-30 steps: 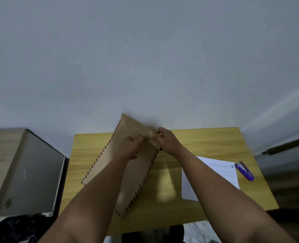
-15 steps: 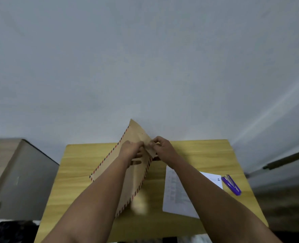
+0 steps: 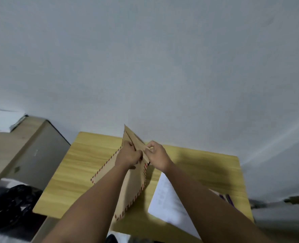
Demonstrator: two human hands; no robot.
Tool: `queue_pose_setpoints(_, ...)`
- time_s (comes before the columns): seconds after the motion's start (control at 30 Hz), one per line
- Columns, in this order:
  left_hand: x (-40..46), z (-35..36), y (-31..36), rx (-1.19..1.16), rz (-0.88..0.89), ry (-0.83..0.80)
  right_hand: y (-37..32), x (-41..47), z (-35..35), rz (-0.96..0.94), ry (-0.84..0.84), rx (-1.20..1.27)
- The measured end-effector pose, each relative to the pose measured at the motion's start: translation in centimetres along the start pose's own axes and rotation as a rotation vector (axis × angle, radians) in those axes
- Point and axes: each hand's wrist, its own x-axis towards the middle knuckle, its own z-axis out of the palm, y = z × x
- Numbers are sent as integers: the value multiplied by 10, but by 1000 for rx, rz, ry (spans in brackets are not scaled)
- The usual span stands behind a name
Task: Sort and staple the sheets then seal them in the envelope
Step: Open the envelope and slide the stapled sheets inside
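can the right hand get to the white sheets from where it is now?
Probably yes, once it lets go. The right hand pinches the envelope flap, so its grip is busy. The sheets lie flat on the table under that forearm, nothing on top.

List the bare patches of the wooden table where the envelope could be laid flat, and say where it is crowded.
Table: the left part is bare, from the left edge to the envelope. The far right, beyond the right hand, is bare too. The near right is crowded by the white sheets.
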Motion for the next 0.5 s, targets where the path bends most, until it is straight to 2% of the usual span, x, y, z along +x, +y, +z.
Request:
queue_pose_setpoints(0.1, -4, 5, -14, 225, 93, 47, -2, -18, 2, -52, 67, -189)
queue_pose_setpoints(0.2, -4, 11, -24, 348, 128, 52, 3, -29, 5, -99, 103, -308)
queue_pose_setpoints(0.33, -9, 20, -31, 488, 153, 79, 11, -35, 5, -123, 139, -356)
queue_pose_setpoints(0.5, -20, 28, -39, 706, 264, 146, 20, -31, 4, -43, 102, -322)
